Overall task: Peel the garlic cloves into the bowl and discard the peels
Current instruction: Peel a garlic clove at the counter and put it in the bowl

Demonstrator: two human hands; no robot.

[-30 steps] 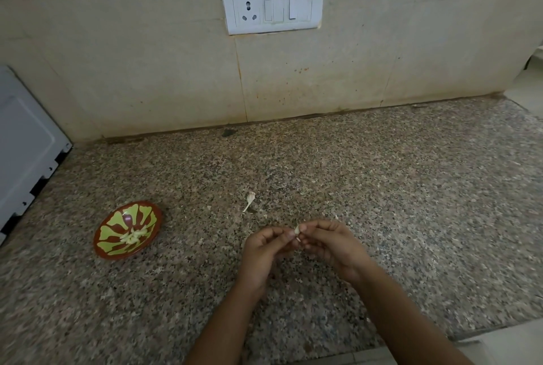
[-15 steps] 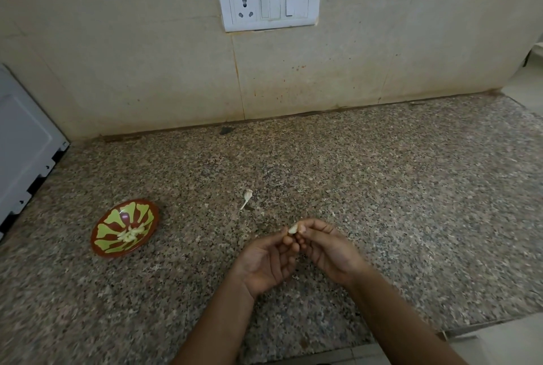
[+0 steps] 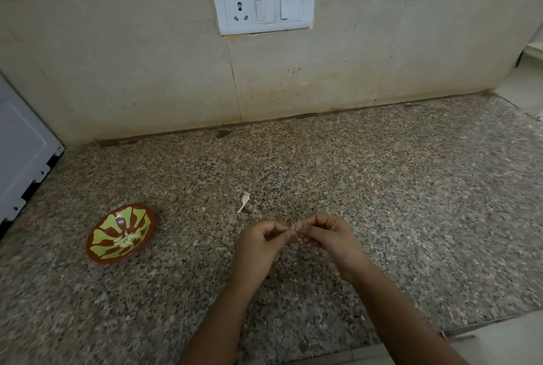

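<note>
My left hand (image 3: 261, 242) and my right hand (image 3: 329, 236) meet fingertip to fingertip above the granite counter, both pinching one small garlic clove (image 3: 293, 227), of which only a pale sliver shows between the fingers. To the left on the counter sits a small red bowl with a green pattern (image 3: 101, 250), and several peeled cloves (image 3: 127, 238) lie inside it. A garlic stem with root end (image 3: 244, 200) lies on the counter just beyond my hands.
A white appliance (image 3: 20, 156) stands at the left edge. A tiled wall with a switch and socket plate (image 3: 263, 8) rises behind the granite counter (image 3: 382, 188). The counter's front edge (image 3: 458, 329) runs at lower right.
My left hand has turned from palm-up to fingers curled back onto the clove. The clove, plainly seen half a second ago, is now mostly covered by my fingertips.
</note>
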